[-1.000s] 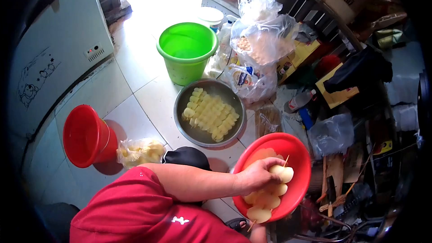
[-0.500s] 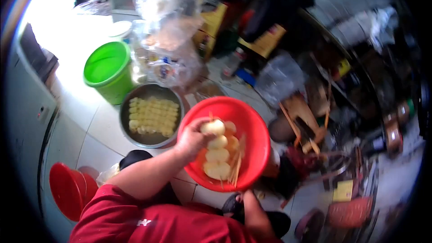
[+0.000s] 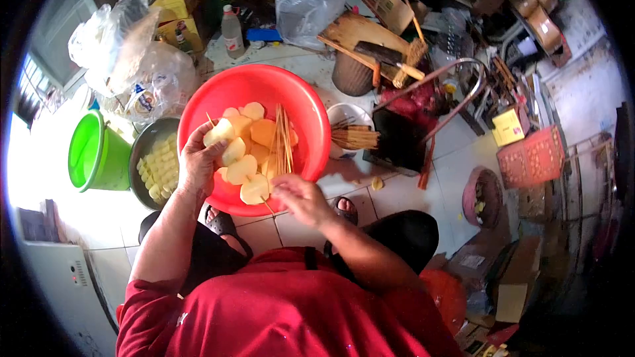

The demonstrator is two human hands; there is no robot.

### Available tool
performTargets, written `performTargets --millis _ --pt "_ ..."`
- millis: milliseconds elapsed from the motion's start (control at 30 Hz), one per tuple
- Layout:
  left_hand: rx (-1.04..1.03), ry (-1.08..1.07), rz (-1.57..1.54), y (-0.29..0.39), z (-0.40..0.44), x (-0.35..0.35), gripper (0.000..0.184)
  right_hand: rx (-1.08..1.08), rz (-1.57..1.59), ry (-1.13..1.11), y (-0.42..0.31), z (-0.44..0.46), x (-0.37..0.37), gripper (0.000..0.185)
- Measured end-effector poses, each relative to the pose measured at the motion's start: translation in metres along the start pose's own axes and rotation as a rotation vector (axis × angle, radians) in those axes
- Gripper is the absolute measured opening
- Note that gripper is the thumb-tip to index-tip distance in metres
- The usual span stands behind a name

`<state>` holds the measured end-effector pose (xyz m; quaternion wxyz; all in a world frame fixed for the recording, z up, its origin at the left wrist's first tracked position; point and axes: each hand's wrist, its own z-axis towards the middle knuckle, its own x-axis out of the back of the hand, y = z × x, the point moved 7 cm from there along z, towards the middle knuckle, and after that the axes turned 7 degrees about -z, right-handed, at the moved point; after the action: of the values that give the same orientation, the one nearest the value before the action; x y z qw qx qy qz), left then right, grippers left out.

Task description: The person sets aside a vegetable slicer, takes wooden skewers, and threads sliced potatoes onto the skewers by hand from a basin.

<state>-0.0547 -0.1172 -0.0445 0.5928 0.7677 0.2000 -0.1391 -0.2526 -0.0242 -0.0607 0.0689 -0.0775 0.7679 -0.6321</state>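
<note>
My left hand (image 3: 198,162) holds a wooden skewer threaded with pale yellow slices (image 3: 241,169) by its upper end. The skewer slants across the left part of a large red basin (image 3: 317,129). Near the skewer's lower tip is my right hand (image 3: 299,199), at the basin's lower rim, its fingers slightly blurred and partly curled; whether they touch the tip is unclear. Loose slices (image 3: 253,111) lie in the basin, with a bundle of thin bare skewers (image 3: 282,139) over them. Left of the basin, a metal bowl (image 3: 140,188) contains rows of skewered slices (image 3: 159,166).
A green bucket (image 3: 114,158) and plastic bags (image 3: 155,86) are at the left. Right of the basin stand a white bucket (image 3: 349,114) with more sticks (image 3: 356,137) and a black container (image 3: 400,139). My sandalled feet are below the basin.
The view has swung right and down. My right hand has come into clear view by the skewer's lower end. My left hand still holds the upper end.
</note>
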Motion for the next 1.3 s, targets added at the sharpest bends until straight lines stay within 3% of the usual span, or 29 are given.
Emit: performTargets --millis 67,100,233,467,533,867,1300 --pt "-0.002 -0.033 0.021 -0.007 -0.004 -0.008 0.041 -0.065 0.090 -0.169 0.019 -0.002 -0.025 0.027" --pt "-0.014 -0.054 0.025 -0.010 -0.006 -0.013 0.041 -0.032 -0.037 -0.179 0.019 -0.003 -0.029 0.027" --pt "0.003 -0.115 0.046 -0.023 -0.003 -0.018 0.039 -0.086 -0.110 -0.097 0.022 -0.006 -0.019 0.024" --pt "0.016 -0.096 0.123 -0.023 0.002 -0.024 0.039 0.051 -0.222 -0.008 0.018 -0.004 -0.005 0.019" --pt "0.017 -0.115 0.110 -0.026 0.007 -0.021 0.039 -0.105 -0.093 -0.061 0.019 -0.007 -0.007 0.017" --pt "0.134 -0.097 0.104 -0.024 -0.003 -0.032 0.041 -0.139 0.160 -0.106 0.030 -0.009 -0.011 0.017" --pt "0.177 -0.132 0.057 -0.030 0.003 -0.023 0.045 -0.265 0.226 -0.075 0.029 -0.016 -0.014 0.015"
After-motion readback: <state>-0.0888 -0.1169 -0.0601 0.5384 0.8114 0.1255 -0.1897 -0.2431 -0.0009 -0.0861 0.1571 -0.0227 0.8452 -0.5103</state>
